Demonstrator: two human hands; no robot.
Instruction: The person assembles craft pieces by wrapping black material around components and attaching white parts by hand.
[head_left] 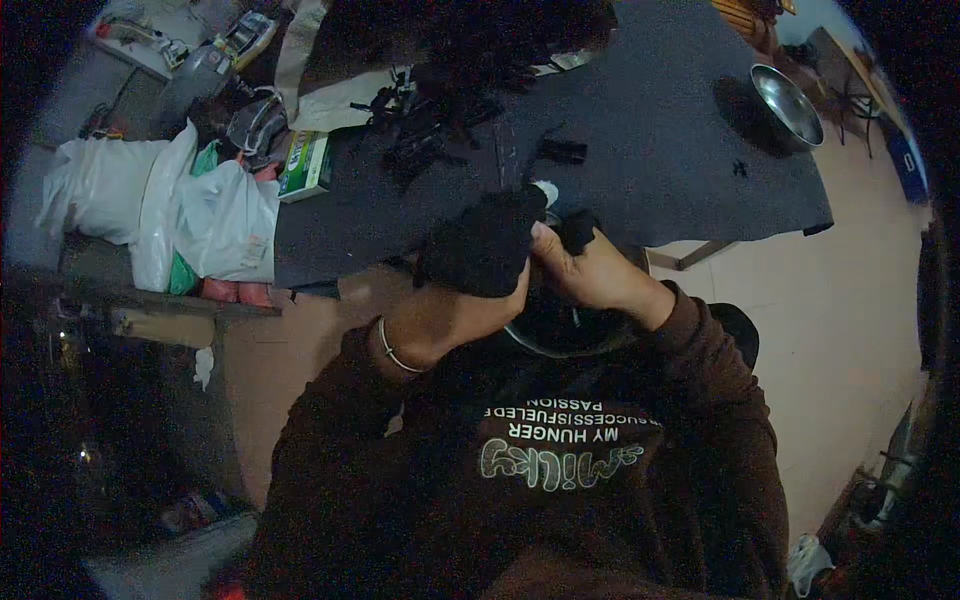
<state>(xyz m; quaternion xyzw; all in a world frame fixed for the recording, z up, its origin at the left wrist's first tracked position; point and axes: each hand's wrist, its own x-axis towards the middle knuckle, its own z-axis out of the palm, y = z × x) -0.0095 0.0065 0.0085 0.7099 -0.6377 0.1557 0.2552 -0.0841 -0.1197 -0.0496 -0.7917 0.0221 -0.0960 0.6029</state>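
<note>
Both of my hands meet in front of my chest, over a dark basin with a metal rim (560, 352). A matte black, cloth-like bundle (480, 245) covers most of my left hand (455, 315), which appears closed around it; its fingers are largely hidden. My right hand (600, 275) is closed, its thumb pressed against the bundle's right edge. Dark material (578, 231) also covers part of its fingers, and what it pinches is unclear. Just above the thumb shows a small white tip (547, 190). The basin's contents are too dark to make out.
Ahead is a table with a dark grey cloth (640, 130), bearing a heap of black pieces (430, 125) and a lone black piece (562, 151). A metal bowl (787, 105) rests at the right. To the left are a green-and-white box (305, 165) and white plastic bags (225, 220).
</note>
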